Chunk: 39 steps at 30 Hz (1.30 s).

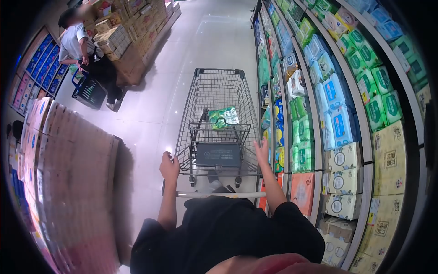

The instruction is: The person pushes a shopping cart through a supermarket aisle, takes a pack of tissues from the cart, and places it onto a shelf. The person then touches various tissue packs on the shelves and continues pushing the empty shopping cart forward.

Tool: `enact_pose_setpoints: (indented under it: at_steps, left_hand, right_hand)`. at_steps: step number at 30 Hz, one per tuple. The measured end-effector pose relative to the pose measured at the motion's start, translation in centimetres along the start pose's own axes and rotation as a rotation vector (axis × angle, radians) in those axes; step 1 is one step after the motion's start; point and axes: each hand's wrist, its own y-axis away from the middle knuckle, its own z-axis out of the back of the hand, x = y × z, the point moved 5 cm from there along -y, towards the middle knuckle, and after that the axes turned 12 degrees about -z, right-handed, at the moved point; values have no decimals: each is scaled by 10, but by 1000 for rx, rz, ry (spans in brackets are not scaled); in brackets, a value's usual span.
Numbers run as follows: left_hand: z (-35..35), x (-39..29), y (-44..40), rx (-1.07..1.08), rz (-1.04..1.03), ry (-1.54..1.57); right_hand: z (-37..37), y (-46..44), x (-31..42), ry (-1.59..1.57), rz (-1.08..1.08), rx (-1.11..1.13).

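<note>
My left hand is beside the near left side of a wire shopping cart. Its fingers are loosely bent and slightly apart, and nothing shows in them. On the other side of the cart, near its right rim, my right hand is open with its fingers spread. Both forearms reach forward past the pale push handle. Inside the basket lies a green and white package, partly behind the folding seat with its dark panel.
Shelves of tissue packs line the right side. A tall wrapped stack stands close on the left. Farther ahead on the left, a person with a dark shopping basket stands by piled cartons. A shiny floor aisle runs ahead.
</note>
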Motion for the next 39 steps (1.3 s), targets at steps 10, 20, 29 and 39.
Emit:
enact_pose_setpoints:
  at_steps: [10, 20, 29, 39]
  left_hand:
    - [-39, -7, -111, 7, -76, 50]
    - [-74, -36, -189, 19, -133, 31]
    - [-122, -85, -254, 105, -134, -52]
    - [-178, -134, -345, 136, -187, -107]
  right_hand:
    - [-29, -72, 20, -76, -80, -40]
    - [-44, -155, 27, -57, -76, -76]
    - [-44, -245, 77, -123, -213, -63]
    - [-62, -370, 112, -292, -327, 48]
